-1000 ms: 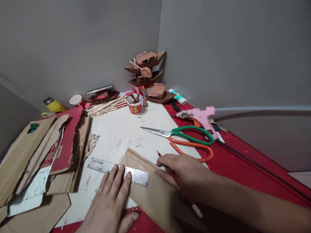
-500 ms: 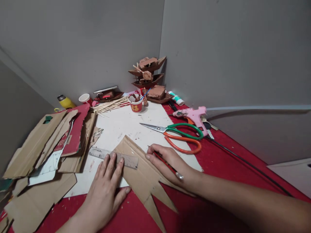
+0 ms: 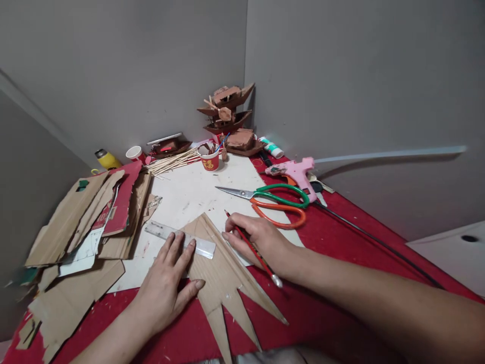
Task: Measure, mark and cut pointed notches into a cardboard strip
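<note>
A clear plastic ruler lies across the upper part of a cardboard piece whose near end is cut into pointed strips. Spread fingers of my left hand press on the ruler, with the thumb resting at the cardboard's left edge. My right hand grips a red pencil just right of the cardboard, its point facing up and away. Beyond that hand lie scissors with one green and one orange handle.
Cardboard scraps are piled at the left. A pink glue gun with a cable rests at the right. Behind are thin sticks, a red paper cup and brown model boats by the grey walls.
The cardboard has turned slightly, its pointed strips swinging left. My right hand has lifted off its right edge with the pencil. My left hand stays on the ruler; the view has shifted a little.
</note>
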### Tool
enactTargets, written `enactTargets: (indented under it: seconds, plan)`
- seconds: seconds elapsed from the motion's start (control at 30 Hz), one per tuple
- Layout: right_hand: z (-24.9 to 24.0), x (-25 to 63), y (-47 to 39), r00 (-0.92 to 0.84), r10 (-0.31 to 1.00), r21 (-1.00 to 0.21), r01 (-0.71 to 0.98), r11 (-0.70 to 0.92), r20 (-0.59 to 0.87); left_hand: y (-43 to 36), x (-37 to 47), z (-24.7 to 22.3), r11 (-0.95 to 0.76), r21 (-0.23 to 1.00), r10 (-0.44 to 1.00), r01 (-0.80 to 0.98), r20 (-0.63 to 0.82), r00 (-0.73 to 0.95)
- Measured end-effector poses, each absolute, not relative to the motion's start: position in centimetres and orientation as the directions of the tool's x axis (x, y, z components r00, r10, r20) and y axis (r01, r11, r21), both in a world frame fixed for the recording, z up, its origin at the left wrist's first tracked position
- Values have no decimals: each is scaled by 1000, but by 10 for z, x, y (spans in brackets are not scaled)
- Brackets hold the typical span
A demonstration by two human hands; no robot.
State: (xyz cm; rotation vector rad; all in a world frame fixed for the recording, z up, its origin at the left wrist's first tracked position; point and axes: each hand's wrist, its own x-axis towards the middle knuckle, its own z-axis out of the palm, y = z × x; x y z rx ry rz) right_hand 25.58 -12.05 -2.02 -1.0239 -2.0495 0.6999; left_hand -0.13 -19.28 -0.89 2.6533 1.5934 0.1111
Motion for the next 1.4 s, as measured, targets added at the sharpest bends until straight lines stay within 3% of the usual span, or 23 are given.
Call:
enactTargets:
  seconds: [0.53, 0.63, 0.77, 0.93, 1.2, 1.3, 1.4]
  plan:
    - [-19, 254, -120, -524, 817, -742, 442, 504, 243, -174, -13, -9, -609, 60, 793, 791, 46, 607]
    - [-22, 254, -117, -432, 878, -826, 403, 393, 207, -171, -15, -12, -637, 53, 771, 769, 68, 633]
    - [-22, 252, -113, -383, 921, -962, 218, 165, 71, -165, -14, -14, -683, 19, 727, 730, 119, 677]
    - [-22, 240, -101, -319, 930, -982, 103, -156, -181, -151, -14, -18, -742, -76, 651, 666, 157, 743]
    - [-17, 223, -78, -230, 941, -969, 52, -242, -247, -134, -8, -16, -792, -119, 578, 599, 168, 799]
    - [-19, 220, -72, -239, 924, -954, 25, -300, -297, -130, 2, -7, -798, -62, 587, 599, 140, 797]
    - [-22, 220, -67, -250, 939, -971, 29, -237, -237, -122, 10, 0, -762, 0, 643, 648, 132, 755]
